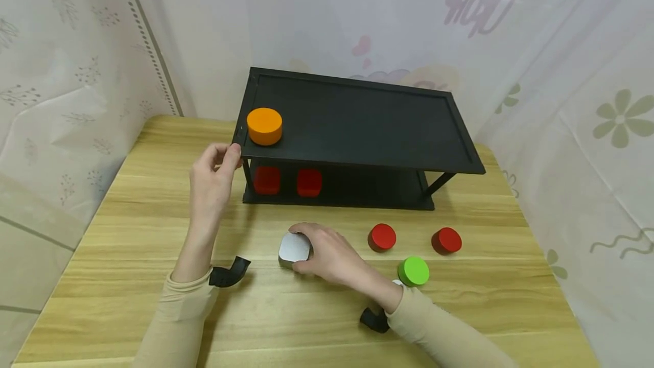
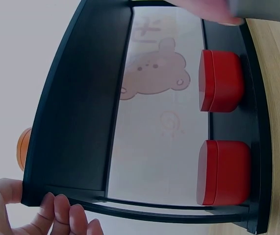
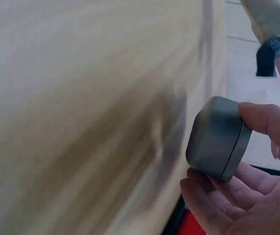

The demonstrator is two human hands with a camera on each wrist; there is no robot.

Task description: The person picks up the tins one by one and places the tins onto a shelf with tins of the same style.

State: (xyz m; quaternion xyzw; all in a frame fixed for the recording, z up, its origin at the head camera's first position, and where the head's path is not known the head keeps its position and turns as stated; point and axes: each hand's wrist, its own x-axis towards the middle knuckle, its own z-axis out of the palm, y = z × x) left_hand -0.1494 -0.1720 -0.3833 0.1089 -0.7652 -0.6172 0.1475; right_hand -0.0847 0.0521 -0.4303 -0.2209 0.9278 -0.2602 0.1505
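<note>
My left hand [image 1: 210, 180] pinches the near left corner of a black two-tier shelf [image 1: 352, 121], thumb above and fingers below the edge. My right hand [image 1: 334, 253] grips a silver rounded-square tin [image 1: 293, 247] from its right side, in front of the shelf. In the right wrist view, thumb and fingers lie on opposite sides of the tin [image 3: 214, 137], and a lid seam shows. A round orange tin [image 1: 264, 126] stands on the upper tier near my left hand. Two red rounded-square tins [image 2: 222, 81] stand on the lower tier, toward its left end.
Right of my right hand, two round red tins [image 1: 382, 237] and a round green tin [image 1: 414, 271] stand on the wooden table [image 1: 306, 334]. A white thing [image 1: 397, 283] is mostly hidden by my right wrist. Printed curtains [image 1: 327, 16] hang behind the table.
</note>
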